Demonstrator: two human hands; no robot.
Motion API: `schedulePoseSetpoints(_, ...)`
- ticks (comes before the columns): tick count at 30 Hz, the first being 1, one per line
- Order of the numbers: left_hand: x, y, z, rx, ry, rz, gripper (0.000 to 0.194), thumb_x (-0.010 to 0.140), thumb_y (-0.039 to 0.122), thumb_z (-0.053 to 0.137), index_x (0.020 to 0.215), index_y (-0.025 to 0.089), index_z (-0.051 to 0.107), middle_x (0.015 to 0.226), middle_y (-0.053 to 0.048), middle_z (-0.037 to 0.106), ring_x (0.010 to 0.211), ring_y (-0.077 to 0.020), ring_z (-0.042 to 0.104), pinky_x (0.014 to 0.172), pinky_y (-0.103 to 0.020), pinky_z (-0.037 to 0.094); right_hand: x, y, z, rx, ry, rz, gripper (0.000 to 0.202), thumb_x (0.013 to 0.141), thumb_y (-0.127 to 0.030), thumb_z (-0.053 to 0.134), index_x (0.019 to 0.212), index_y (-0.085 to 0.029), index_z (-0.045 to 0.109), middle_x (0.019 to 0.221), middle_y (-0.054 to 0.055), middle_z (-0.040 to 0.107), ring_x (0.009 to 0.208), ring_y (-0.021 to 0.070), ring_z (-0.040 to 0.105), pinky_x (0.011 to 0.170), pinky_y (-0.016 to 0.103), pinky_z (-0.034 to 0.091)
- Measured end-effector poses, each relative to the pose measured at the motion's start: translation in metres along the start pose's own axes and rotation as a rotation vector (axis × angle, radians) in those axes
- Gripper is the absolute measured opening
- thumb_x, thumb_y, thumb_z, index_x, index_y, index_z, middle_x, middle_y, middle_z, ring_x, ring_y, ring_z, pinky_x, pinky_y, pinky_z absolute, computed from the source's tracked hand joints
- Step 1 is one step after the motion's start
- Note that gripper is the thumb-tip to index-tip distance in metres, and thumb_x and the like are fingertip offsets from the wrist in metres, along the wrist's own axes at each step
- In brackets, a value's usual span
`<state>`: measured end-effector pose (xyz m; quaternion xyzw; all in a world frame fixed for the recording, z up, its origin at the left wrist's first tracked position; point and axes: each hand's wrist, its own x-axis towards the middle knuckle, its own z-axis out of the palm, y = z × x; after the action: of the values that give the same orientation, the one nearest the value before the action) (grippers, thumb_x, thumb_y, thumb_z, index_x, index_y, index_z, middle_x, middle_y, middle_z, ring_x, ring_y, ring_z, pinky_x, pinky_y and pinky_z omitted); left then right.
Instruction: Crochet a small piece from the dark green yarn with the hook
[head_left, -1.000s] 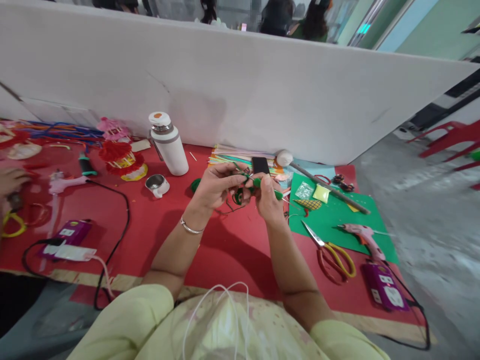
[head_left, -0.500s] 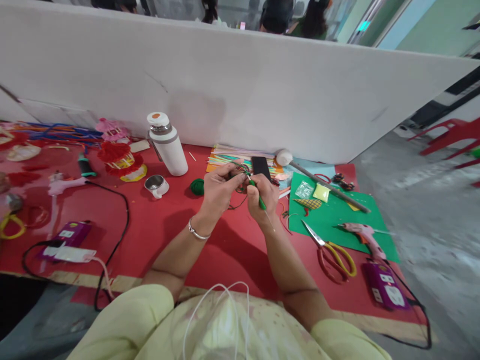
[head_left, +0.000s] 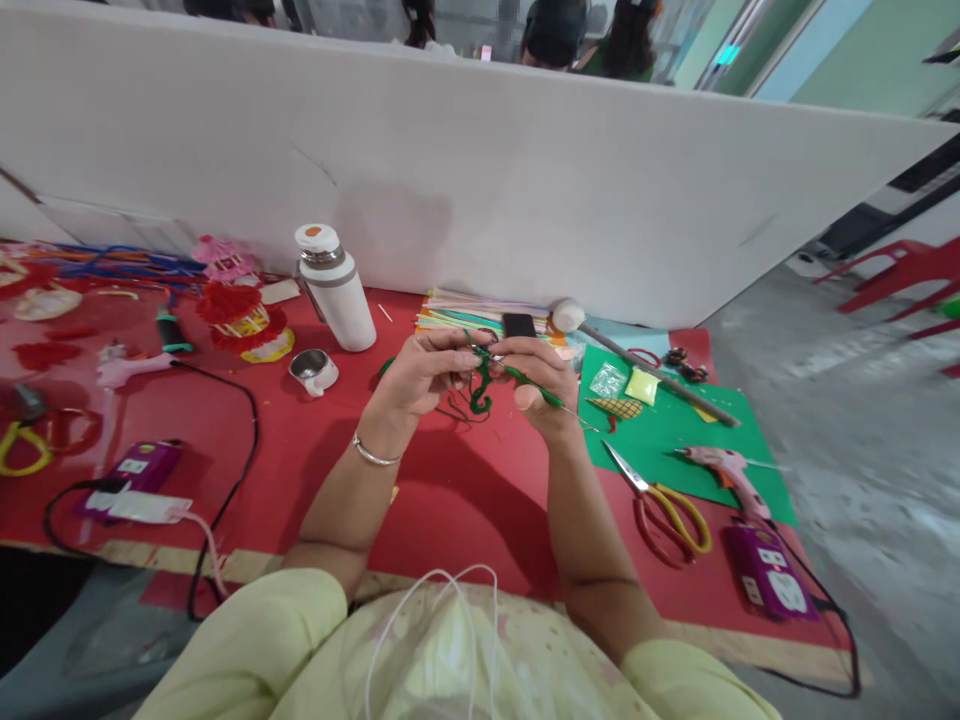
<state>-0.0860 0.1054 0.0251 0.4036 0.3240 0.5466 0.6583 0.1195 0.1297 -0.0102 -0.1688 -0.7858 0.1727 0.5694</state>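
Between my two hands hangs a small piece of dark green crochet work [head_left: 480, 390], its lower end curled. My left hand [head_left: 420, 375] is closed, pinching the piece near its top. In my right hand [head_left: 541, 385] is a crochet hook [head_left: 540, 388] with a green handle; its tip reaches into the yarn and its thin back end points down to the right. A green yarn ball [head_left: 386, 368] lies mostly hidden behind my left hand. Just beyond my fingers is a black phone [head_left: 519, 326], partly covered.
Left stand a white thermos [head_left: 336, 290], a steel-lined cup [head_left: 313, 372] and red paper ornaments [head_left: 244, 320]. On the right lie scissors [head_left: 664, 510], a pink glue gun [head_left: 727, 470] on a green sheet [head_left: 757, 440], and a purple power box [head_left: 769, 575]. A white partition [head_left: 480, 180] rises behind.
My hands have moved apart, the left one to the left and the right one to the right. The green crochet piece now shows between them, and the hook lies flatter.
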Motion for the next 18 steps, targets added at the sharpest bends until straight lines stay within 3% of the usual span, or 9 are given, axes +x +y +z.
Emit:
schedulePoseSetpoints(3, 0.0, 0.001, -0.002, 0.018, 0.013, 0.002, 0.035, 0.058, 0.02, 0.094, 0.093, 0.016, 0.088, 0.064, -0.001, 0.072, 0.049, -0.0065, 0.057, 0.047, -0.018, 0.046, 0.001, -0.001, -0.005, -0.045, -0.042, -0.004, 0.045, 0.096, -0.066, 0.061, 0.115, -0.03, 0.08, 0.117, 0.009, 0.08, 0.109, 0.027, 0.078, 0.095, 0.045, 0.067)
schedulePoseSetpoints(9, 0.001, 0.002, -0.007, 0.063, 0.028, 0.015, 0.027, 0.057, 0.018, 0.091, 0.084, 0.015, 0.087, 0.065, -0.002, 0.074, 0.048, -0.0063, 0.058, 0.047, -0.017, 0.048, 0.004, -0.01, -0.016, -0.14, -0.122, -0.027, 0.024, 0.103, -0.037, 0.067, 0.124, -0.032, 0.079, 0.123, 0.006, 0.079, 0.114, 0.0216, 0.076, 0.099, 0.036, 0.064)
schedulePoseSetpoints(18, -0.001, 0.004, -0.006, 0.111, 0.004, -0.031, 0.021, 0.055, 0.014, 0.082, 0.076, 0.014, 0.085, 0.059, -0.002, 0.07, 0.047, -0.0073, 0.055, 0.046, -0.019, 0.042, 0.012, -0.024, -0.023, -0.076, -0.17, -0.009, 0.016, 0.102, -0.028, 0.068, 0.105, -0.024, 0.083, 0.103, 0.007, 0.081, 0.094, 0.019, 0.077, 0.085, 0.032, 0.064)
